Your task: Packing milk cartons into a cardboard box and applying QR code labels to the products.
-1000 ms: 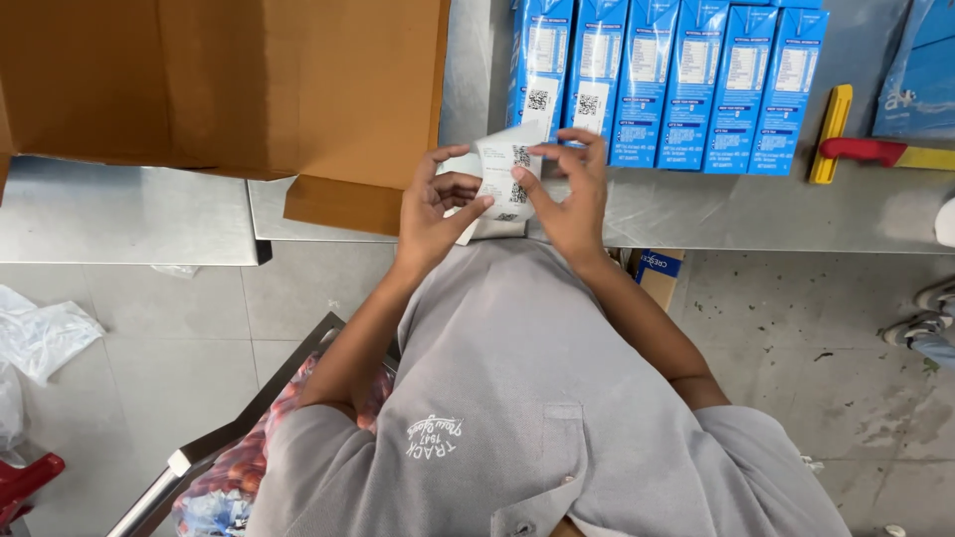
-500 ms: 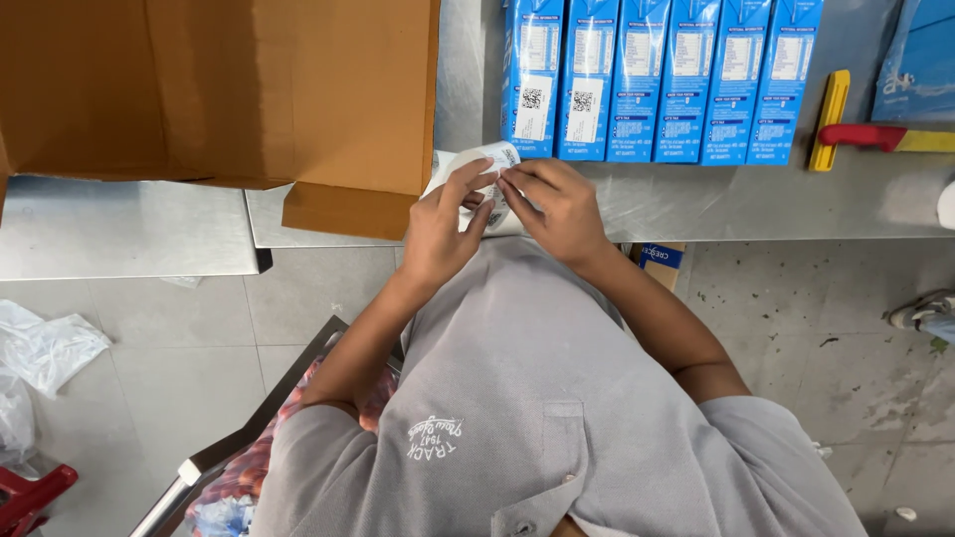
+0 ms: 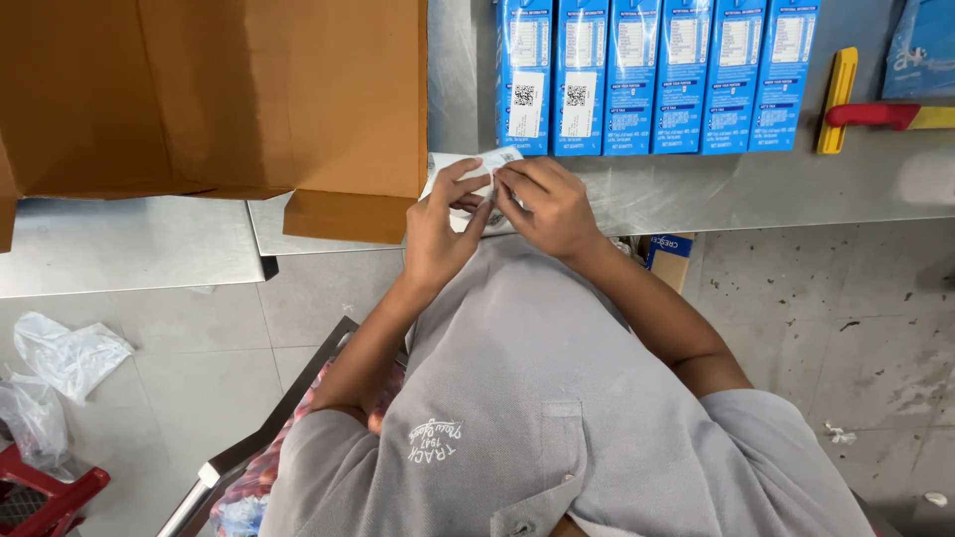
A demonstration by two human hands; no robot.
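My left hand [image 3: 443, 224] and my right hand [image 3: 545, 204] meet at the near edge of a steel table [image 3: 756, 184], both pinching a small white sheet of labels [image 3: 476, 169]. The fingertips of both hands press on the sheet's upper right corner. Just beyond the hands stands a row of several blue cartons [image 3: 657, 75], side by side; two of them carry white square-code stickers.
A large open brown cardboard box [image 3: 214, 94] fills the table's left part. A yellow and red tool [image 3: 860, 109] lies at the right. A second steel surface [image 3: 124, 244] is at the left. Crumpled plastic bags [image 3: 60, 358] lie on the tiled floor.
The label sheet was held up and spread between both hands; now the hands have drawn together and lowered, pinching it at one corner near the cartons.
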